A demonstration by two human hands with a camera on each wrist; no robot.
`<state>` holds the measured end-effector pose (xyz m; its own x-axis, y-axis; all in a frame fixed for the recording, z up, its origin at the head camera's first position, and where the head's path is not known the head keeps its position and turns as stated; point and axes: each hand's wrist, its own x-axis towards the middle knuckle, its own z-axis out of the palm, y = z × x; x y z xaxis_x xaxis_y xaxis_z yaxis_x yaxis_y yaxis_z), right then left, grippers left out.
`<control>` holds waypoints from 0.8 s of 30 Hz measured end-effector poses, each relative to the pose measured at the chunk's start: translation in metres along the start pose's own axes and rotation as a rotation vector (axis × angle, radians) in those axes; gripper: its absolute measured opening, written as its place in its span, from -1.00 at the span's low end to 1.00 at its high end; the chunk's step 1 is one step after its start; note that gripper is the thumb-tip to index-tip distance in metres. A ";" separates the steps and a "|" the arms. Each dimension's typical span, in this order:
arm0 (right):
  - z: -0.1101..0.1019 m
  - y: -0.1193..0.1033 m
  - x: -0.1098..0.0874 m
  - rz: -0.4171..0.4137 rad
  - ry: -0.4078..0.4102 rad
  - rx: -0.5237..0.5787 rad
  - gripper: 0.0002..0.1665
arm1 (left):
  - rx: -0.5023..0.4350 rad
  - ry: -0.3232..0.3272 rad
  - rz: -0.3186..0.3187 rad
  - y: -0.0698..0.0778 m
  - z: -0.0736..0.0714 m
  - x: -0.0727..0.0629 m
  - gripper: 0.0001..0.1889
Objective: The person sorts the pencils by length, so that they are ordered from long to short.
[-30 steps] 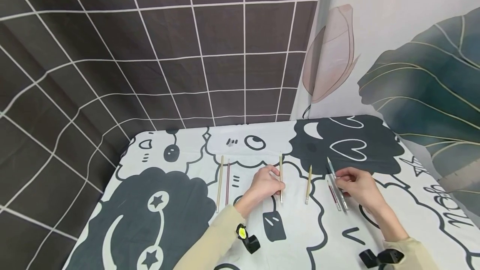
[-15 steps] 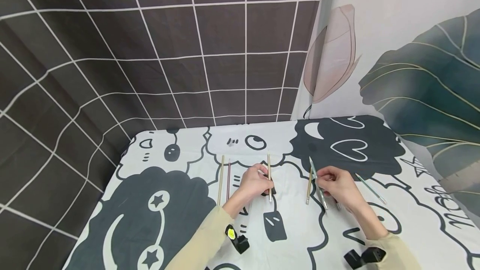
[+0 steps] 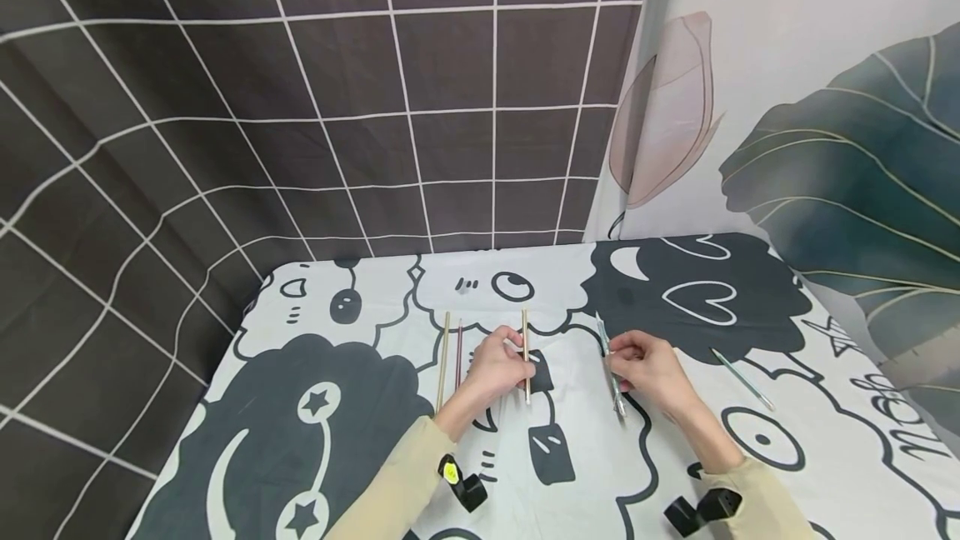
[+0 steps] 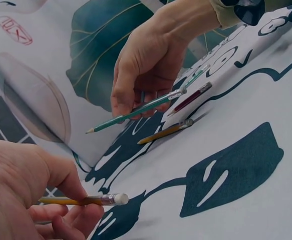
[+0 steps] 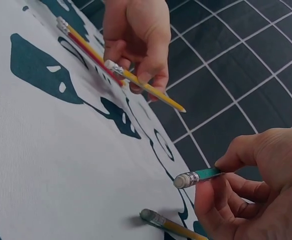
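The largest thing before me is a dark grey-brown fabric sheet with a white grid [image 3: 375, 148], hanging beyond the dark square-cornered tag [image 3: 551, 454]; to the right of that tag and far beyond it hangs a pale fabric sheet with large leaf prints [image 3: 697, 207]. The tag is printed on a white tablecloth with charcoal cartoon drawings [image 3: 600, 473], which spreads all around it. My left hand [image 3: 491, 369], beyond the tag and left of it, pinches a slim yellow wooden pencil [image 5: 162, 97] between thumb and fingers. My right hand [image 3: 651, 369], beyond the tag and right of it, is well apart from my left and pinches a slim green wooden pencil [image 4: 151, 106]. Farther left of the tag, beyond it, a second yellow pencil [image 3: 443, 361] and a thin red pencil [image 3: 459, 352] lie side by side; well to its right lies another green pencil [image 3: 742, 379]. The left wrist view also shows a dark red pencil [image 4: 192, 98] and a third yellow pencil [image 4: 163, 134] lying on the cloth beyond the tag, near my right hand, both mostly hidden in the head view. Smallest are the white eraser [image 4: 121, 199] on the yellow pencil I hold and, in the right wrist view, the pale eraser [image 5: 182, 181] on my green one.
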<state>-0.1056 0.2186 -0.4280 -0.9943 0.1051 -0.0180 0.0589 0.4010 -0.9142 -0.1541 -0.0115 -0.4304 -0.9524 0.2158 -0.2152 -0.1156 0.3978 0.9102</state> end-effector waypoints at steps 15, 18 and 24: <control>0.029 -0.009 0.007 0.020 -0.044 0.068 -0.74 | 0.020 0.010 0.015 -0.009 -0.018 -0.003 -0.65; 0.035 -0.010 0.009 0.016 -0.050 0.073 -0.75 | 0.034 0.018 0.018 -0.010 -0.021 -0.004 -0.65; 0.045 -0.012 0.009 0.010 -0.063 0.046 -0.77 | 0.107 0.051 0.002 -0.013 -0.026 -0.004 -0.65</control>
<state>-0.1196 0.1741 -0.4349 -0.9974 0.0505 -0.0509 0.0657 0.3576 -0.9316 -0.1559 -0.0410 -0.4317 -0.9659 0.1724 -0.1931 -0.0857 0.4907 0.8671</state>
